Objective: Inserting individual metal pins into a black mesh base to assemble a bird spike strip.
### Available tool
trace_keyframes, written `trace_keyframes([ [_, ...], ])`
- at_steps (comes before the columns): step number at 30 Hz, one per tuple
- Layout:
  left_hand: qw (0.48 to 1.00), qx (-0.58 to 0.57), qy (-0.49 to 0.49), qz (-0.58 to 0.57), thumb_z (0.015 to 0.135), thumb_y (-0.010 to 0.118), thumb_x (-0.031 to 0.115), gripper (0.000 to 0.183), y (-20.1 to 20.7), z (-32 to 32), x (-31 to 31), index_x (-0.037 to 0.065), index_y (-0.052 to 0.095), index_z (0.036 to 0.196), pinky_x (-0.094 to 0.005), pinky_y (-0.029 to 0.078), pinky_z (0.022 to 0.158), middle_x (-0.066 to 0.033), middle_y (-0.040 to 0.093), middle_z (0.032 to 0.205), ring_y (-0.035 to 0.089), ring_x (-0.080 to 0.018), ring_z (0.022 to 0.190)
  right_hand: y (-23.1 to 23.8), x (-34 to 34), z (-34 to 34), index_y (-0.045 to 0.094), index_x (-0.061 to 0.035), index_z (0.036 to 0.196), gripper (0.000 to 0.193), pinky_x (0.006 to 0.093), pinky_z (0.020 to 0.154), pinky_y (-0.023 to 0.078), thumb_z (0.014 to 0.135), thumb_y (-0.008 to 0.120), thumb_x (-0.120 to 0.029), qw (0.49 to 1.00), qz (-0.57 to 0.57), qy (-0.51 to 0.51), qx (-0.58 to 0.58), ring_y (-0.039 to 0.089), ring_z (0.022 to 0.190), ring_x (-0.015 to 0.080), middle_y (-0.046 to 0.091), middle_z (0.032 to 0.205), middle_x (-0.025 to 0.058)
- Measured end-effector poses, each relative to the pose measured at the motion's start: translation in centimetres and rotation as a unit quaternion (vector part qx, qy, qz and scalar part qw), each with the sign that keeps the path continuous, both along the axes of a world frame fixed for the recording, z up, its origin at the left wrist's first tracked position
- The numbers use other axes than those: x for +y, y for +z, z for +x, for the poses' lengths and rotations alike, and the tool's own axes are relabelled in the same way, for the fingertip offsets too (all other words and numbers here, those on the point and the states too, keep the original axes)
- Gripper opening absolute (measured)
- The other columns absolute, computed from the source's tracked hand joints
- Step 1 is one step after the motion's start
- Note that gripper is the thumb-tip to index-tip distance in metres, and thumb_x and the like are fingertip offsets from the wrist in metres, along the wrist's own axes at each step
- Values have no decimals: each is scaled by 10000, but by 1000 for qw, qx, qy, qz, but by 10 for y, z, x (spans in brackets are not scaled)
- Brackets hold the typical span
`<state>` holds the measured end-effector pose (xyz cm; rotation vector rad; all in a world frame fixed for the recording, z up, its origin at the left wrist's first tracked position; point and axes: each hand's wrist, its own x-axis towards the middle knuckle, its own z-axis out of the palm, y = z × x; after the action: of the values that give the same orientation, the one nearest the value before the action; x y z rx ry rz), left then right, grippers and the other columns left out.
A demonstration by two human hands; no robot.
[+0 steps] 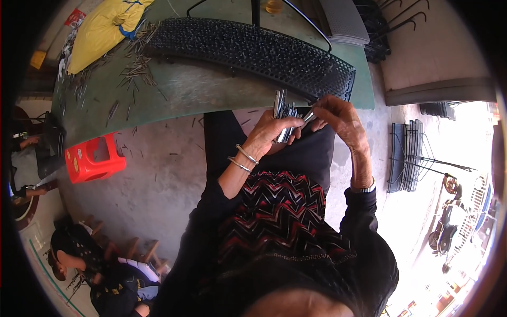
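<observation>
My left hand (pixel 268 131), with two bangles at the wrist, is closed around a bundle of thin metal strips (pixel 285 112) held upright above my lap. Beside it, my right hand (pixel 338 117) pinches the end of one short shiny strip (pixel 309 117) that slants out from the bundle. Just beyond both hands lies a long black perforated metal rack (pixel 253 50) with a wire frame, its holes forming a dense grid. Its near edge is close to my right fingers. The exact shape of the strips' ends is too small to tell.
The green table (pixel 179 98) carries loose strips (pixel 140 68), a yellow sack (pixel 103 34) and stacked grey perforated sheets (pixel 343 21). A red plastic stool (pixel 95 158) stands on the left floor. Black racks (pixel 405 156) stand at right. Other people (pixel 79 259) sit at lower left.
</observation>
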<state>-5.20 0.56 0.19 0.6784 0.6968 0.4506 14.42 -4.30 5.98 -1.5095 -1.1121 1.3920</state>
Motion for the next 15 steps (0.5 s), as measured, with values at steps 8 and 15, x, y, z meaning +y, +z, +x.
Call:
trace_keyframes([
  [8, 998, 23, 48, 18, 817, 695, 128, 180, 12, 5, -4, -29, 648, 891, -233, 476, 475, -147, 698, 772, 611, -131, 558, 1, 1, 13, 596, 38, 947, 123, 262, 674, 512, 930, 576, -82, 997, 52, -31, -47, 658, 702, 146, 656, 798, 95],
  [15, 999, 29, 16, -4, 810, 713, 182, 219, 4, 7, -15, -17, 635, 857, -249, 471, 465, -157, 701, 768, 592, -124, 529, 6, 27, 25, 589, 47, 952, 124, 257, 679, 503, 944, 550, -70, 943, 190, -153, -225, 663, 730, 140, 666, 802, 92],
])
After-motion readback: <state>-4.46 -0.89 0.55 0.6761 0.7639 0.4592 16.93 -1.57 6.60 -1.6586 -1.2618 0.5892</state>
